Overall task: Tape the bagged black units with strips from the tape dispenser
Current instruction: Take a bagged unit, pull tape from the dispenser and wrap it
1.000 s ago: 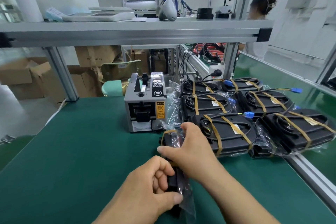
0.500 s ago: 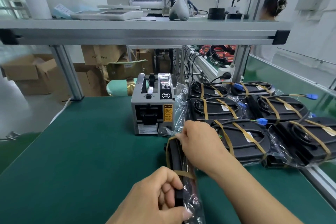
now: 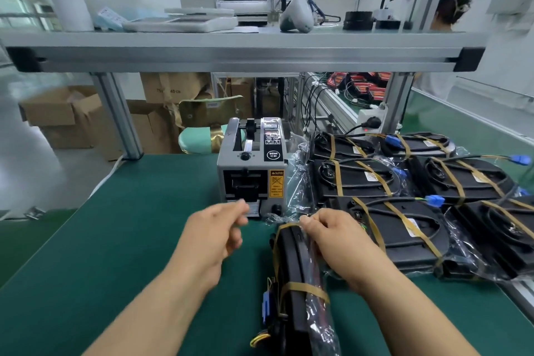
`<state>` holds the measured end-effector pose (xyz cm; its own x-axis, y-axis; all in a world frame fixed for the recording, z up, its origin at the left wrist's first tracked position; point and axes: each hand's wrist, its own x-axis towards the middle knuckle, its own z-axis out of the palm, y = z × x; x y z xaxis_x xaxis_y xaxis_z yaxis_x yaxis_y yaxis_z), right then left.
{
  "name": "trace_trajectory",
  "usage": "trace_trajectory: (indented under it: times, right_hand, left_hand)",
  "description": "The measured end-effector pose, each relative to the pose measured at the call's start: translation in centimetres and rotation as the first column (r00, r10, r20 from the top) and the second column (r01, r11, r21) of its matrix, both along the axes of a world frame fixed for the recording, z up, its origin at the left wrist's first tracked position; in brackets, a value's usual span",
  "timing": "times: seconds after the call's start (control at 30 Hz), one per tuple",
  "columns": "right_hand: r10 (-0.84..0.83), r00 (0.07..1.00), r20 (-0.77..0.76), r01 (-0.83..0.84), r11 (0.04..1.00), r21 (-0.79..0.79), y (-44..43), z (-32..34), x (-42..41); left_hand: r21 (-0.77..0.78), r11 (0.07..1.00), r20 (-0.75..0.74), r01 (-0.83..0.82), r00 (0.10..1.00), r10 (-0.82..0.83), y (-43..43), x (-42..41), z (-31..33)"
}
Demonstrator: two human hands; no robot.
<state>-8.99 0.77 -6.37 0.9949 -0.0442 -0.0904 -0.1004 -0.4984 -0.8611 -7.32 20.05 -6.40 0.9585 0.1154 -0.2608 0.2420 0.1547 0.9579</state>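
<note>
Green desk [image 3: 101, 240], aluminium shelf [image 3: 231, 58] overhead. A bagged black unit [image 3: 297, 263] is stood on edge and grasped at its far top by the right grip [image 3: 338, 240], fingers curled over the bag. Two tape bands are seen round it. The left grip [image 3: 213, 237] is held just short of the tape dispenser [image 3: 251, 165] outlet, fingers loosely curled. It is blurred, so whether a strip is pinched cannot be told.

Step judged: a strip being fetched. Next, a strip would need to be drawn clear and laid across the bag.

Taped units [image 3: 404, 228] are packed just right of the right grip. Crumpled bag film [image 3: 297, 182] lies beyond it, beside the outlet, and might be snagged.
</note>
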Motion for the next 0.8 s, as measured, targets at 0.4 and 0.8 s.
trace_trajectory:
  times: [0.4,0.8]
  right_hand:
    - [0.01,1.0,0.003,-0.011,0.994,0.109,-0.4,-0.5,-0.1]
    - [-0.008,1.0,-0.022,0.012,0.983,0.184,-0.5,-0.8,-0.2]
  left_hand:
    - [-0.315,0.916,-0.314,-0.246,0.938,0.144,-2.4,8.7,-0.9]
    - [-0.191,0.977,-0.04,-0.09,0.996,0.084,-2.9,4.7,0.7]
